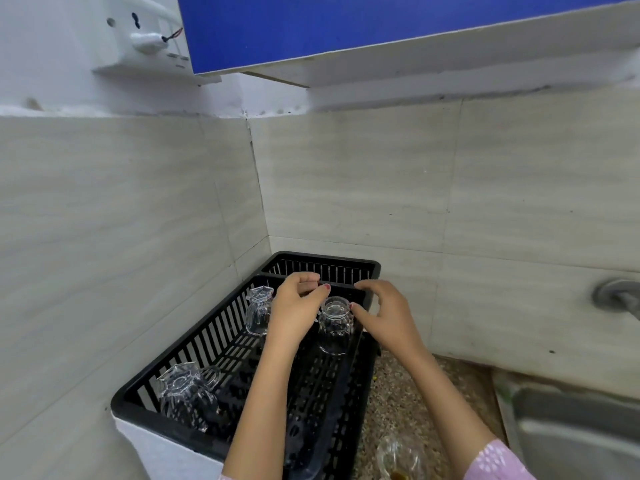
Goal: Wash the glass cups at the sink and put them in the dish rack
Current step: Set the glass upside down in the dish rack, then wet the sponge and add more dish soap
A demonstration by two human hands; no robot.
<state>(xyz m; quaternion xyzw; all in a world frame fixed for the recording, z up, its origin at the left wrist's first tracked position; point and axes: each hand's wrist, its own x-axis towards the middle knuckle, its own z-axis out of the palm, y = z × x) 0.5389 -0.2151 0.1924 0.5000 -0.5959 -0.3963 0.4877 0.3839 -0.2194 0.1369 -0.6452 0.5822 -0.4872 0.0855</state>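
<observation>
Both forearms are stretched forward from the bottom of the frame over a black slatted plastic dish rack (138,415), which is set on the speckled stone table (401,403) in the corner of pale tiled walls. The left hand (298,303) is held at the centre of the frame with its fingers curled inward and close together, the thumb pointing right above an upturned clear ribbed glass cup (335,323). The right hand (384,313) is held just right of that cup, its fingers loosely curled and slightly spread, the thumb tip laid at the edge of the cup's raised base. Whether the cup is pinched or merely touched by either hand cannot be told. The cup is stood mouth down in the far right part of the rack's main compartment. A second upturned clear glass cup (259,315) is seen just left of the left hand, and a third upturned clear glass cup (187,396) is placed in the near left corner of the rack. A further clear glass cup with a brownish trace (398,455) is seen on the table at the bottom edge. A pink patterned sleeve (498,462) is worn on the right arm. A steel sink (571,434) is seen at lower right, a grey tap (616,296) at the right edge, a blue cabinet (346,26) at the top, and a white socket board (142,36) at upper left.
</observation>
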